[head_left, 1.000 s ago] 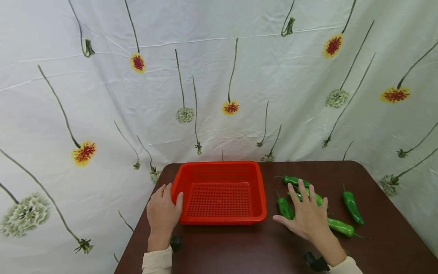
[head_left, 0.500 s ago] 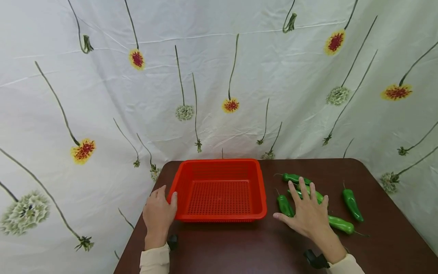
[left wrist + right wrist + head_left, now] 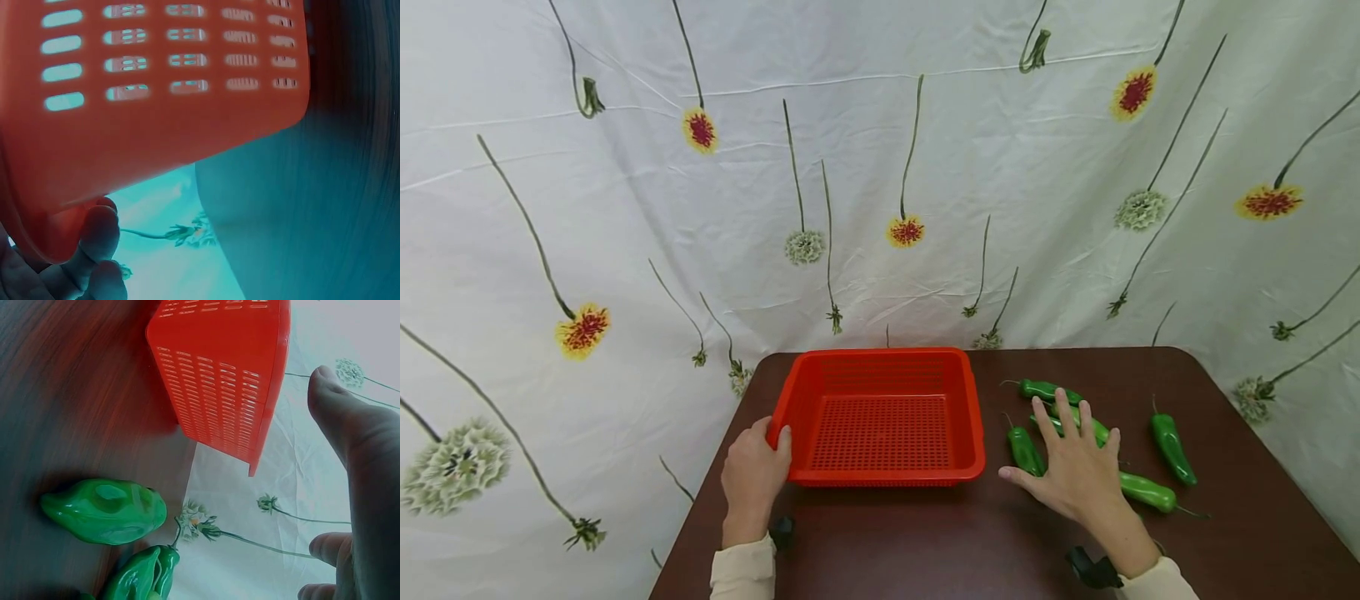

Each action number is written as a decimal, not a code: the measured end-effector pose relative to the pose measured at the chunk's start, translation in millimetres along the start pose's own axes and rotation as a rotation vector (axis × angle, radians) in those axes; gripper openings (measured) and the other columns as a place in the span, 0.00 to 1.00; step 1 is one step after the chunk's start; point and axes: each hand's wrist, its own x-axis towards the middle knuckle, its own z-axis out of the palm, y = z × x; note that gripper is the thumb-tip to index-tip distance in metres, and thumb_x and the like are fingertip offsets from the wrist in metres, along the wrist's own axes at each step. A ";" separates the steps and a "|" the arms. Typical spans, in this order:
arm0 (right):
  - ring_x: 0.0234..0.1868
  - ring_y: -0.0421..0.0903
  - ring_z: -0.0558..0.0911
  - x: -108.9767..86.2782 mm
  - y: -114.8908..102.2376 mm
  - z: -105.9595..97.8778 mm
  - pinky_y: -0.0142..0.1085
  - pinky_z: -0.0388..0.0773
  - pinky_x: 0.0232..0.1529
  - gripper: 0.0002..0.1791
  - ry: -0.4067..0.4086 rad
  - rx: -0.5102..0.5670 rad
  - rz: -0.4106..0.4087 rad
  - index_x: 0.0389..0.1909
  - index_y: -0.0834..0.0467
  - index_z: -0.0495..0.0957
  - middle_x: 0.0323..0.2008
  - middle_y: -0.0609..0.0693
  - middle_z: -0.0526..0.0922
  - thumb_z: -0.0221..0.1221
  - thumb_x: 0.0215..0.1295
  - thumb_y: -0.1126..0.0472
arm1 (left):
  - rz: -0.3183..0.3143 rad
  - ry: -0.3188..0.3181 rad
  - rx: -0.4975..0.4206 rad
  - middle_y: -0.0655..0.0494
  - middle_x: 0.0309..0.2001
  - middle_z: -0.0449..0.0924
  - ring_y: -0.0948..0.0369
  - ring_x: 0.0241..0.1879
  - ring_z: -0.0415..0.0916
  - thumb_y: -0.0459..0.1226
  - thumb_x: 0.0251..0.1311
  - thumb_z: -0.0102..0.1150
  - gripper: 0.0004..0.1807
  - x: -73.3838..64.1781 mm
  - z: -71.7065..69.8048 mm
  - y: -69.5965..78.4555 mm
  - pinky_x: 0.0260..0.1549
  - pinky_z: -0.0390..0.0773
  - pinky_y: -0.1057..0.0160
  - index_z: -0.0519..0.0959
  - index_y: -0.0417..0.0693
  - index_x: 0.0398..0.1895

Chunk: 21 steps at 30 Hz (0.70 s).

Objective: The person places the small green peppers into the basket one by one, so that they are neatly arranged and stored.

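A red plastic basket (image 3: 887,478) with slotted walls sits on the dark table. My left hand (image 3: 752,471) grips its left rim, thumb over the top edge and fingers (image 3: 100,232) curled beneath the lip in the left wrist view. Over a group of green peppers, my right hand (image 3: 1075,475) hovers with spread fingers and holds nothing. A dark green pepper (image 3: 1025,451) lies near its thumb, another pepper (image 3: 1049,392) beyond its fingertips. One lighter pepper (image 3: 1148,492) shows beside the right wrist. Others are partly hidden beneath the hand.
A separate green pepper (image 3: 1172,450) lies toward the table's right side. Behind the brown table (image 3: 925,550) hangs a white curtain (image 3: 865,283) with printed flowers. The basket stands near the table's back edge, left of the peppers.
The left hand first shifts left from the basket's rim, then comes back and takes hold of it. My right hand stays spread over the peppers. The head view tilts slightly.
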 end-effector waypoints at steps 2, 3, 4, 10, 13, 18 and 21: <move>0.75 0.74 0.54 -0.5 0.0 0.1 0.83 0.48 0.60 0.67 0.000 0.001 0.001 0.81 0.48 0.49 0.79 0.62 0.49 0.45 0.45 0.11 | -0.014 -0.010 -0.016 0.36 0.42 0.85 0.45 0.34 0.83 0.46 0.64 0.61 0.24 -0.4 0.6 -0.5 0.34 0.85 0.42 0.81 0.38 0.56; 0.75 0.74 0.54 -0.7 0.0 0.2 0.83 0.48 0.60 0.67 -0.001 0.001 0.001 0.80 0.48 0.49 0.79 0.62 0.49 0.45 0.45 0.11 | -0.021 -0.013 -0.022 0.36 0.42 0.85 0.45 0.35 0.83 0.46 0.64 0.61 0.24 -0.2 1.2 -1.1 0.34 0.85 0.42 0.81 0.38 0.56; 0.75 0.74 0.54 -0.9 0.0 0.3 0.83 0.48 0.60 0.67 -0.001 0.002 0.001 0.80 0.48 0.49 0.79 0.62 0.49 0.45 0.45 0.11 | -0.026 -0.012 -0.031 0.36 0.42 0.85 0.45 0.35 0.83 0.45 0.64 0.61 0.23 -0.1 1.7 -1.8 0.34 0.85 0.42 0.81 0.38 0.55; 0.75 0.74 0.54 -2.4 0.2 2.4 0.83 0.49 0.60 0.67 -0.005 0.001 0.004 0.80 0.48 0.49 0.79 0.63 0.50 0.44 0.45 0.10 | -0.070 -0.014 -0.075 0.35 0.45 0.85 0.44 0.36 0.84 0.43 0.64 0.60 0.23 0.3 5.5 -4.9 0.36 0.85 0.42 0.81 0.38 0.57; 0.75 0.74 0.54 -3.4 0.5 3.5 0.82 0.49 0.60 0.67 -0.016 0.000 0.009 0.80 0.48 0.49 0.79 0.62 0.50 0.43 0.44 0.10 | -0.085 -0.006 -0.083 0.34 0.46 0.85 0.43 0.38 0.84 0.42 0.63 0.60 0.23 0.4 7.2 -6.1 0.38 0.85 0.41 0.80 0.39 0.58; 0.75 0.72 0.54 -4.5 0.4 5.5 0.81 0.52 0.61 0.68 -0.031 0.003 0.014 0.80 0.49 0.49 0.80 0.62 0.49 0.42 0.45 0.09 | -0.091 0.005 -0.089 0.35 0.46 0.86 0.43 0.37 0.84 0.42 0.63 0.60 0.22 0.9 8.4 -6.0 0.38 0.85 0.41 0.81 0.40 0.57; 0.75 0.70 0.56 -4.6 1.2 7.3 0.79 0.54 0.61 0.67 -0.019 0.011 0.010 0.80 0.49 0.50 0.79 0.62 0.50 0.43 0.46 0.10 | -0.096 0.005 -0.095 0.35 0.45 0.86 0.44 0.37 0.84 0.42 0.62 0.60 0.23 1.2 8.5 -5.0 0.37 0.85 0.42 0.81 0.39 0.57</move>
